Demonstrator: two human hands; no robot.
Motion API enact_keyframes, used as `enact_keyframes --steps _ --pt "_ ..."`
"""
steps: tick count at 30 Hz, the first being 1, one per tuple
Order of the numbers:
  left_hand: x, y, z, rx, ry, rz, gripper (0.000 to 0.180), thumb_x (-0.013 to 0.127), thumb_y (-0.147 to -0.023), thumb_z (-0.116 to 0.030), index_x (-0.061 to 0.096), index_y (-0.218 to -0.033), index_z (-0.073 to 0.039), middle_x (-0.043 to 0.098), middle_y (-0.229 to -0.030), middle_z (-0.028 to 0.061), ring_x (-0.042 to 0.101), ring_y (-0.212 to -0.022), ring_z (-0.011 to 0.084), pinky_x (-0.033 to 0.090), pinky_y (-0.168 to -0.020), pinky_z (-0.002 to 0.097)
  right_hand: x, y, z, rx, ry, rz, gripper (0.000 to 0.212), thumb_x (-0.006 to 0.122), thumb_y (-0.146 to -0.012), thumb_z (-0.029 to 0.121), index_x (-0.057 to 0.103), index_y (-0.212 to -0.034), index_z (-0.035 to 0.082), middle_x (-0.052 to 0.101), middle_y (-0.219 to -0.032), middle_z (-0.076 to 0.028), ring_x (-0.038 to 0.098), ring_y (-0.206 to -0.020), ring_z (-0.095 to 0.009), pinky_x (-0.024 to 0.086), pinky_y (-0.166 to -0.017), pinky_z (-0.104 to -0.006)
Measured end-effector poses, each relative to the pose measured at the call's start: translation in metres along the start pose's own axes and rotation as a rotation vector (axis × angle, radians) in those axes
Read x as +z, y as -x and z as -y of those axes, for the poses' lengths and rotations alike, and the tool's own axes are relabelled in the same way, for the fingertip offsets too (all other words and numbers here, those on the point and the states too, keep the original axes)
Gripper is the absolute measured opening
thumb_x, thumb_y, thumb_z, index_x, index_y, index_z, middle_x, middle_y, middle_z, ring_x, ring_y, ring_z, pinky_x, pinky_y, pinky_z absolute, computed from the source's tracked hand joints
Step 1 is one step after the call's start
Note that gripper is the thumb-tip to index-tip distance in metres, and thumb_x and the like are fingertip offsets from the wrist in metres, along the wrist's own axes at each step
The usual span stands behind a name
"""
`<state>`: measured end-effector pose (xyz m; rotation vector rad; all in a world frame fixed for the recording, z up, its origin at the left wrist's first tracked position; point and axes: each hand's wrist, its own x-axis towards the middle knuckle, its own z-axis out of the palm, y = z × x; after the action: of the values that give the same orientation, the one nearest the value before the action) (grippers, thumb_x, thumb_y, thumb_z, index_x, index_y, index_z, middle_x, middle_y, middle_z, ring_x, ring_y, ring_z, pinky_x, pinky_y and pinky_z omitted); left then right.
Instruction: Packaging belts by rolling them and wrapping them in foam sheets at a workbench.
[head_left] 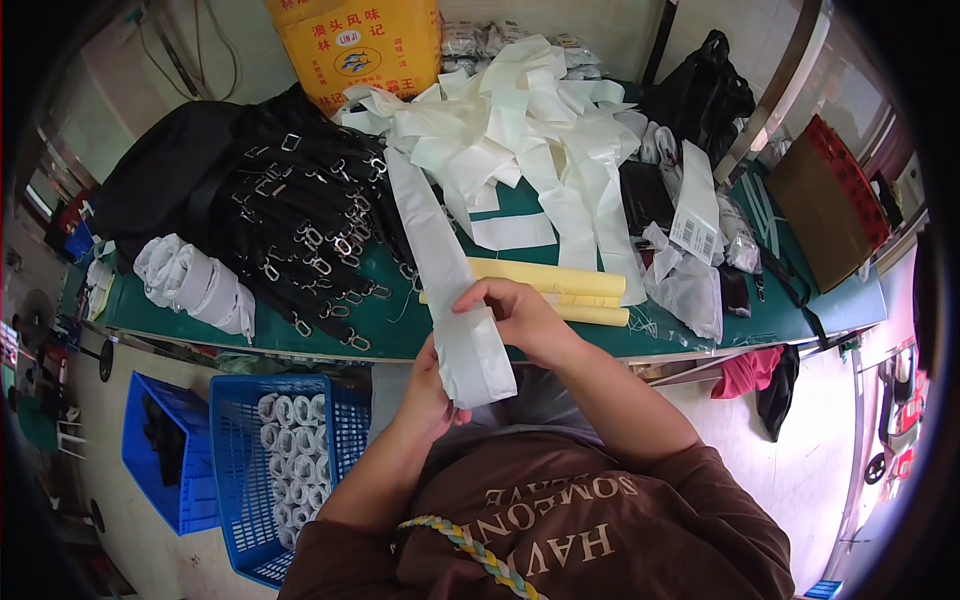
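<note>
both hands are clamped on a long white fabric strip (455, 300) just above the near edge of the green tabletop (200, 320): left hand (428, 392) gripping its folded lower end from behind, right hand (520, 318) pinching it higher up. the strip trails back to a heap of white strips (520, 120), with black straps with metal buckles (300, 210) to the left.
</note>
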<state>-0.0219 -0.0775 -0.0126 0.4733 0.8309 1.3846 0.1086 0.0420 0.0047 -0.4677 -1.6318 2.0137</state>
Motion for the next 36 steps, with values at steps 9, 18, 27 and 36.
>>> enact_keyframes --steps 9,18,27,36 --pt "0.000 -0.020 -0.020 0.286 -0.307 0.075 0.058 0.070 -0.075 -0.010 0.043 -0.126 -0.006 0.055 -0.113 0.0034 0.052 -0.108 0.0147 0.038 -0.095 0.0284 -0.002 0.009 -0.029 -0.130 -0.112 -0.130 0.018 0.065 -0.076 -0.005 0.055 -0.088 0.003 0.061 -0.088 -0.001 0.058 -0.081 -0.008 0.047 -0.069 -0.0221" --pt "0.001 -0.024 -0.015 0.349 -0.298 0.014 0.042 0.064 -0.077 -0.001 0.052 -0.117 -0.002 0.060 -0.107 0.0048 0.058 -0.096 0.0126 0.046 -0.084 0.0259 0.011 0.019 0.001 -0.021 -0.118 -0.167 0.072 0.068 -0.070 -0.007 0.028 -0.128 0.009 0.061 -0.098 -0.008 0.060 -0.088 -0.013 0.047 -0.076 -0.0272" --pt "-0.003 -0.022 -0.005 0.352 -0.281 -0.067 0.040 0.062 -0.078 0.004 0.052 -0.116 0.000 0.061 -0.103 0.0042 0.058 -0.093 0.0112 0.045 -0.083 0.0244 0.003 0.023 0.011 0.052 -0.200 -0.091 0.068 0.059 -0.077 0.001 0.026 -0.136 0.004 0.059 -0.100 -0.009 0.058 -0.089 -0.015 0.045 -0.079 -0.0275" --pt "0.020 -0.014 -0.015 0.336 -0.292 0.064 0.048 0.069 -0.074 -0.003 0.051 -0.119 -0.002 0.059 -0.105 0.0033 0.055 -0.098 0.0116 0.043 -0.087 0.0271 0.000 0.029 0.001 -0.053 -0.079 -0.029 0.034 0.056 -0.086 0.002 0.049 -0.119 0.000 0.058 -0.104 -0.003 0.055 -0.094 -0.008 0.045 -0.083 -0.0253"
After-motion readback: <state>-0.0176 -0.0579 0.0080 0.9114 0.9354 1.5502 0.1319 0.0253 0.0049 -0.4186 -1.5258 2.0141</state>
